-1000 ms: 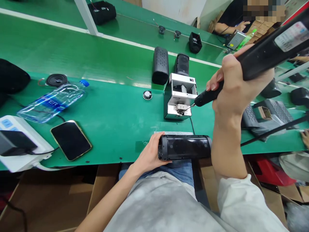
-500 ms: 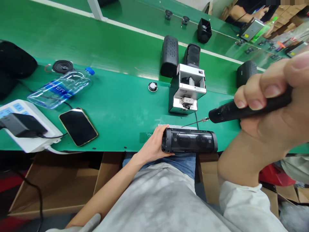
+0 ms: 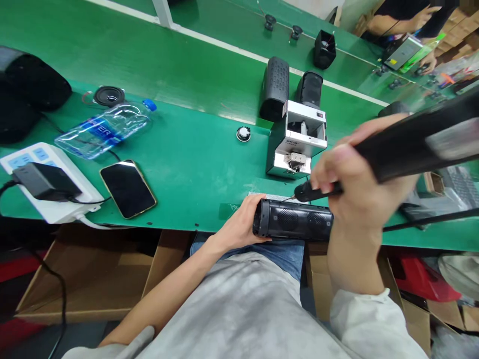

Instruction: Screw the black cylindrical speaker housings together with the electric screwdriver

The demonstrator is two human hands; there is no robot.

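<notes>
A black speaker housing [image 3: 299, 219] lies on its side along the front edge of the green table, two perforated round areas facing up. My left hand [image 3: 247, 219] grips its left end, thumb and fingers on opposite sides. In my right hand [image 3: 355, 184] is a black electric screwdriver [image 3: 415, 139], its fingers wrapped round the body. The thin bit of the screwdriver points left and reaches the far side of the housing; whether the tip touches it I cannot tell. Just behind stands a silver and black screw feeder [image 3: 295, 142].
Left on the table are a phone [image 3: 128, 189], a plastic bottle [image 3: 107, 129], a white power strip [image 3: 56, 194] and a loose speaker driver [image 3: 108, 95]. A small round part [image 3: 243, 133] lies left of the feeder. Black housings [image 3: 276, 87] stand behind it. Another person's arm [image 3: 396, 25] shows at top right.
My right hand has moved left and lower with the electric screwdriver, bringing its bit closer along the housing. My left hand keeps its grip. The view has shifted slightly.
</notes>
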